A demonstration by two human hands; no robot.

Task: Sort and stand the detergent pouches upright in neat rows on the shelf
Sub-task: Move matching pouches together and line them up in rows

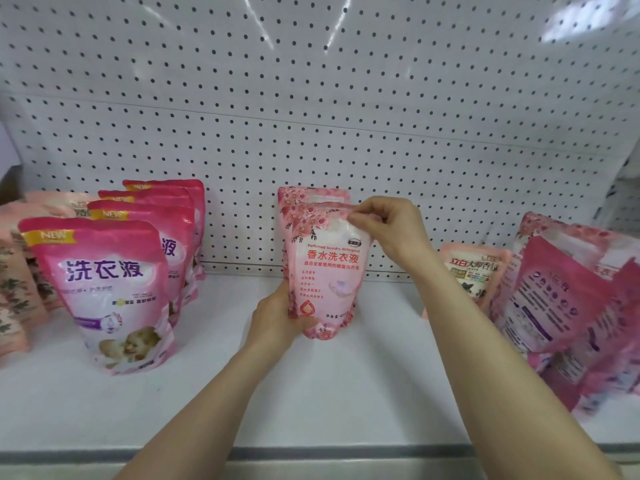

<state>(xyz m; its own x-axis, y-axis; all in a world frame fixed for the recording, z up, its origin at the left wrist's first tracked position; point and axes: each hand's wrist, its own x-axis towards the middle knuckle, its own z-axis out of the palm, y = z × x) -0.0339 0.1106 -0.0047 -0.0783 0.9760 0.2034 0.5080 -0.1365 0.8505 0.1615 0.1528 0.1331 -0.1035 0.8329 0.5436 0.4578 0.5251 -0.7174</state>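
Note:
A pale pink floral detergent pouch stands upright at the middle of the white shelf. My left hand grips its lower left corner. My right hand pinches its top right edge. A second pouch of the same kind stands right behind it against the pegboard. On the left, a row of several bright pink pouches stands upright, front to back.
Peach floral pouches crowd the far left edge. On the right, a peach pouch and a loose heap of pink pouches lean in disorder. The white pegboard backs the shelf. The shelf's grey front lip runs below.

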